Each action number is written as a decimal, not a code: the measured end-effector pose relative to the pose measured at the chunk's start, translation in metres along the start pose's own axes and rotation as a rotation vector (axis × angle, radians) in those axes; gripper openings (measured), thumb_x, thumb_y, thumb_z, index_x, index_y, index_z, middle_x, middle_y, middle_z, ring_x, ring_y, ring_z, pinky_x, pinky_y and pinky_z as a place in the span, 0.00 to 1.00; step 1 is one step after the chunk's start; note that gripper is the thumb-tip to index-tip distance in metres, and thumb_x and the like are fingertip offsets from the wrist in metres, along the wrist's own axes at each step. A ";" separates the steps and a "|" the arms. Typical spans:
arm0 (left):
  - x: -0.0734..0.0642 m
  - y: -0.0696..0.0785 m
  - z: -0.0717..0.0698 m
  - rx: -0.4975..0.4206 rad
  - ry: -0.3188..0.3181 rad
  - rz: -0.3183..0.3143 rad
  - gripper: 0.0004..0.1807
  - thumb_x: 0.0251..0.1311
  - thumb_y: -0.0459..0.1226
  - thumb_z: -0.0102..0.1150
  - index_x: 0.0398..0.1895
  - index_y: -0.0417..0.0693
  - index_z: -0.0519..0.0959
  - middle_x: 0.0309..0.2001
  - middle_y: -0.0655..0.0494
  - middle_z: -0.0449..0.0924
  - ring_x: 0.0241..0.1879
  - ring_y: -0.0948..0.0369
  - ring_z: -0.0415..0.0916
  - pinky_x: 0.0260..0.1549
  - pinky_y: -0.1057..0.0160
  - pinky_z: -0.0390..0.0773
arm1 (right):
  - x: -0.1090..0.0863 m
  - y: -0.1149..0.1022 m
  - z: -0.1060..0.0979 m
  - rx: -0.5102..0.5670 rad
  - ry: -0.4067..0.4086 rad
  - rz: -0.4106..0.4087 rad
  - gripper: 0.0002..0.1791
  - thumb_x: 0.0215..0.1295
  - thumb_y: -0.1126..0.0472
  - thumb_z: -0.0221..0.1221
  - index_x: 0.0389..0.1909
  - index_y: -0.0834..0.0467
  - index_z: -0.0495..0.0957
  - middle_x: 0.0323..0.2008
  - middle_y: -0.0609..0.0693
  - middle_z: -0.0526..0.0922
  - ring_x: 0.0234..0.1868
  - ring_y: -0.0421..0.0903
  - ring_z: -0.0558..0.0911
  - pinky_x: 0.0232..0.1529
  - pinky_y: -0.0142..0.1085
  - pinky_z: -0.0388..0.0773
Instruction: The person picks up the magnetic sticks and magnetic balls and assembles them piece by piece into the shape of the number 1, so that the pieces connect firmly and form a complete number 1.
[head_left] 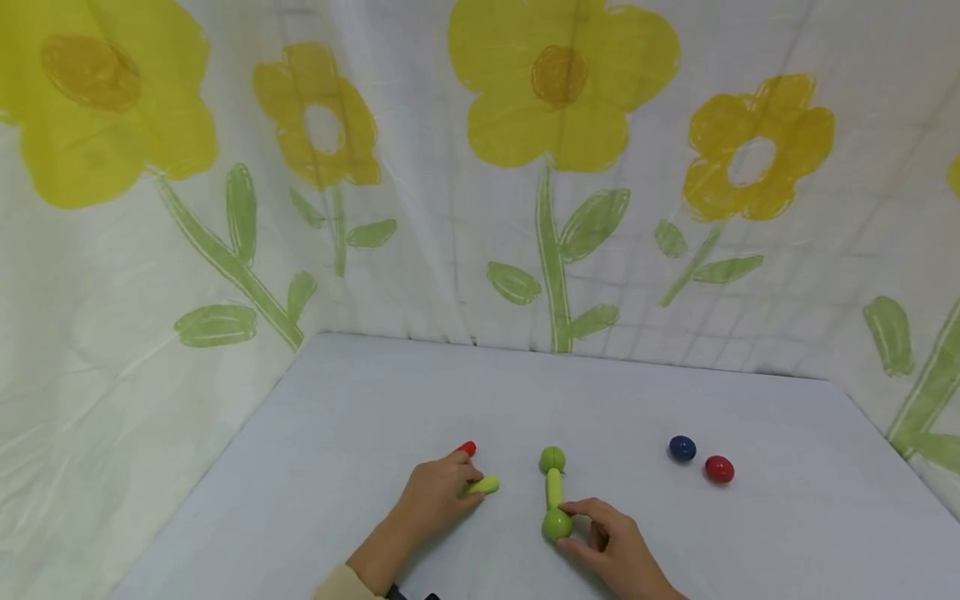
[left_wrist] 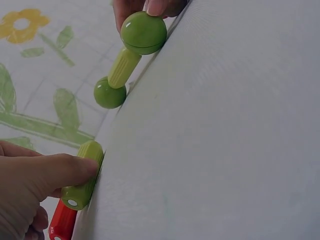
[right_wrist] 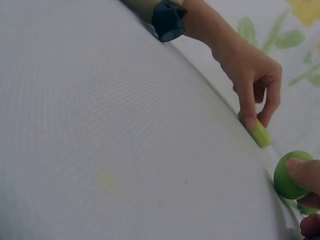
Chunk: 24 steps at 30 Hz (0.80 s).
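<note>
My left hand (head_left: 437,493) pinches a ridged yellow-green rod (left_wrist: 82,175) between thumb and fingers, low at the table. A red rod (head_left: 467,448) lies just beyond that hand, partly hidden by it. To the right, a dumbbell-like piece lies on the table: a yellow-green rod (head_left: 554,490) with a green ball (head_left: 552,459) at its far end and a larger-looking green ball (head_left: 557,524) at its near end. Thumb and fingers of my right hand (head_left: 615,546) pinch that near ball, which also shows in the right wrist view.
A dark blue ball (head_left: 682,448) and a red ball (head_left: 719,469) lie farther right on the white table (head_left: 375,392). Behind the table's far edge hangs a white cloth (head_left: 420,250) printed with yellow flowers. A dark band (right_wrist: 168,21) circles the left wrist.
</note>
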<state>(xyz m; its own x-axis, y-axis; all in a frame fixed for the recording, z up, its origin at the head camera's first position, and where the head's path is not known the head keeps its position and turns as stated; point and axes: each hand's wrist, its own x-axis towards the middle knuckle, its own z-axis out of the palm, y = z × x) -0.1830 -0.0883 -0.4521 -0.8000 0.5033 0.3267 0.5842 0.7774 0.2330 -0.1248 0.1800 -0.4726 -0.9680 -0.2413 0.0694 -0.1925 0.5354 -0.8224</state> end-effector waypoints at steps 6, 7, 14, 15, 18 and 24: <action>0.000 -0.002 0.003 -0.035 -0.029 0.000 0.13 0.48 0.46 0.68 0.34 0.50 0.86 0.29 0.64 0.78 0.25 0.73 0.70 0.21 0.75 0.68 | 0.000 0.000 0.000 0.001 0.006 -0.018 0.21 0.54 0.51 0.65 0.48 0.52 0.77 0.35 0.45 0.77 0.20 0.30 0.65 0.19 0.25 0.65; 0.000 -0.002 0.003 -0.053 -0.038 -0.014 0.13 0.48 0.46 0.68 0.34 0.50 0.86 0.30 0.64 0.78 0.25 0.72 0.71 0.22 0.74 0.69 | 0.000 0.000 0.001 -0.001 0.006 -0.018 0.21 0.54 0.51 0.65 0.48 0.52 0.77 0.35 0.45 0.77 0.20 0.30 0.65 0.19 0.25 0.65; 0.001 -0.003 0.009 -0.301 -0.089 -0.184 0.13 0.48 0.45 0.69 0.35 0.48 0.85 0.30 0.64 0.79 0.27 0.72 0.68 0.26 0.72 0.68 | -0.001 0.000 0.001 0.000 -0.008 0.015 0.22 0.53 0.51 0.66 0.49 0.52 0.77 0.35 0.45 0.77 0.20 0.31 0.65 0.20 0.25 0.65; 0.001 -0.002 0.010 -0.351 -0.088 -0.202 0.13 0.48 0.45 0.69 0.34 0.48 0.85 0.30 0.64 0.79 0.27 0.72 0.67 0.26 0.72 0.68 | -0.001 -0.001 0.001 0.001 -0.008 0.015 0.22 0.53 0.51 0.66 0.49 0.52 0.77 0.35 0.45 0.77 0.20 0.31 0.65 0.20 0.25 0.65; 0.002 -0.001 0.012 -0.486 -0.082 -0.235 0.12 0.48 0.44 0.69 0.34 0.48 0.85 0.30 0.64 0.81 0.28 0.71 0.68 0.28 0.71 0.68 | 0.000 -0.001 0.001 0.003 -0.003 0.006 0.22 0.53 0.51 0.66 0.49 0.52 0.77 0.32 0.45 0.75 0.20 0.31 0.64 0.20 0.25 0.65; 0.006 0.002 0.014 -0.651 -0.112 -0.324 0.10 0.48 0.44 0.68 0.31 0.49 0.84 0.29 0.63 0.82 0.31 0.70 0.72 0.32 0.70 0.70 | 0.004 0.001 0.003 -0.003 0.037 -0.031 0.21 0.52 0.50 0.66 0.47 0.50 0.78 0.26 0.43 0.72 0.18 0.30 0.64 0.18 0.25 0.65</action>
<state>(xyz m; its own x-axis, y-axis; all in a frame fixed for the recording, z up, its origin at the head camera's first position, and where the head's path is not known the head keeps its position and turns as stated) -0.1888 -0.0790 -0.4623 -0.9351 0.3488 0.0621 0.2513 0.5295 0.8102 -0.1287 0.1770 -0.4745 -0.9668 -0.2278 0.1156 -0.2228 0.5306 -0.8178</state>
